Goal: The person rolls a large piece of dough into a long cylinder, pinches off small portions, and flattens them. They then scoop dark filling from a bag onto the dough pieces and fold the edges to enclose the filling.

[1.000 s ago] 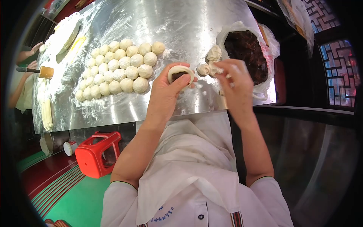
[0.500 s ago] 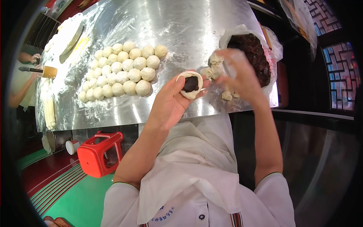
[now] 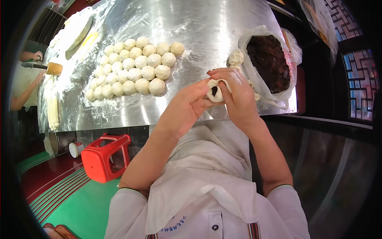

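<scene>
Between my two hands sits a filled dough bun (image 3: 215,96), its pale wrapper drawn up around dark filling with a small opening on top. My left hand (image 3: 186,106) cups it from the left, fingers underneath. My right hand (image 3: 240,99) wraps its far and right side, thumb at the dough rim. Just beyond my right hand are pale dough pieces (image 3: 236,57), partly hidden by it. A plastic bag of dark red-brown filling (image 3: 267,63) lies to the right. Rows of round dough balls (image 3: 135,74) sit on the floured table to the left.
The steel table (image 3: 195,24) ends just in front of my apron. At far left another person's hands (image 3: 38,65) are near a wooden-headed tool (image 3: 54,69) and a long dough strip (image 3: 52,104). A red stool (image 3: 104,157) stands below the table.
My right hand has come from beside the filling bag to the bun and closed around it. The wrapper's opening has become smaller, covering more of the dark filling.
</scene>
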Demonstrator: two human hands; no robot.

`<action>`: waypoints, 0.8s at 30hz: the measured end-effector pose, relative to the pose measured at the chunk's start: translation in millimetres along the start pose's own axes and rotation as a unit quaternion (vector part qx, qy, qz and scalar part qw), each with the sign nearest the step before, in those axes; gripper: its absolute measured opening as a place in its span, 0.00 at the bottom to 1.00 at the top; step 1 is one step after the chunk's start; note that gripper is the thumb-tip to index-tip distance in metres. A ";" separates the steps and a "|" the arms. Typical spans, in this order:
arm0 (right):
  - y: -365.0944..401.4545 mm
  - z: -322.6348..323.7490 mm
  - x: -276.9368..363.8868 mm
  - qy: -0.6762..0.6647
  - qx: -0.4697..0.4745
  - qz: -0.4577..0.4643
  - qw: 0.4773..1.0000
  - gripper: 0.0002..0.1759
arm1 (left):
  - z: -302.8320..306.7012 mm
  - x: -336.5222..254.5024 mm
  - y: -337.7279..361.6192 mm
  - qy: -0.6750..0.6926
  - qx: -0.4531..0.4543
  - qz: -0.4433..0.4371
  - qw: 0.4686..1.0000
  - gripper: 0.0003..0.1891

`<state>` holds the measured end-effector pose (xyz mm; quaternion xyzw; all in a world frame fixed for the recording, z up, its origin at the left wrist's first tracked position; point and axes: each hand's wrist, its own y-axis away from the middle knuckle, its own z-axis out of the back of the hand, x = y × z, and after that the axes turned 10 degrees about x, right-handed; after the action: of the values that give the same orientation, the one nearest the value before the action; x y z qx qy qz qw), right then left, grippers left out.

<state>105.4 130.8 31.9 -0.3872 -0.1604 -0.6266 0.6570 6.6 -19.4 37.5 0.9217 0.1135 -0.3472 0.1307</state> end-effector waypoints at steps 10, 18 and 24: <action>4.2 9.1 12.2 0.108 0.019 0.019 0.994 0.19 | -20.3 2.4 21.1 -0.180 0.055 0.047 0.981 0.33; 0.3 21.1 38.5 0.037 0.003 -0.057 0.998 0.12 | 11.5 -15.1 24.6 -0.202 0.072 0.136 0.967 0.36; 2.4 -13.7 52.6 -0.025 0.029 -0.074 0.997 0.20 | -6.0 1.7 -5.6 -0.182 -0.100 -0.118 0.971 0.40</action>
<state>112.5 84.2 58.9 -0.3707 -0.2225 -0.6588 0.6157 9.8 -12.0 39.8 0.8054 0.2302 -0.5088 0.1986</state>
